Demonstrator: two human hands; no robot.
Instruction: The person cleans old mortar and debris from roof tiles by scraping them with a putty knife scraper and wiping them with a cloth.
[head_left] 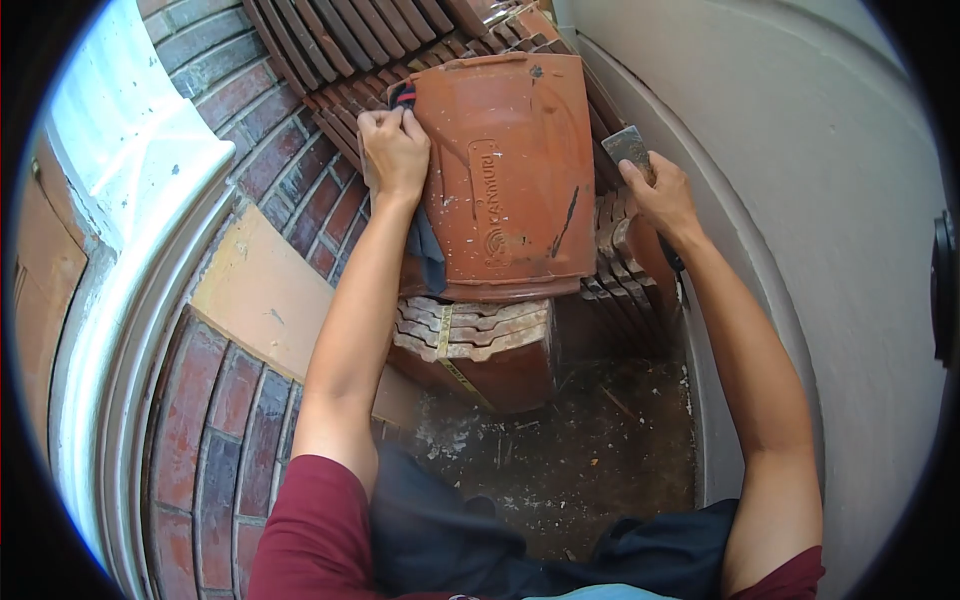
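An orange-red roof tile (545, 150) with the raised word KANMURI lies on top of a stack of tiles (475, 345). My left hand (393, 150) is closed on a dark cloth (426, 250) at the tile's upper left edge; the cloth hangs down along that side. To the right of the tile, my right hand (660, 195) is wrapped round a scraper, its flat grey blade (625, 145) pointing up and left, apart from the tile.
More tiles (350, 35) stand in rows behind, and others (630, 255) lean by the grey wall (740, 200) on the right. A brick wall (215, 450) and a flat tan board (265, 290) are on the left. Debris dots the dark floor (590, 450).
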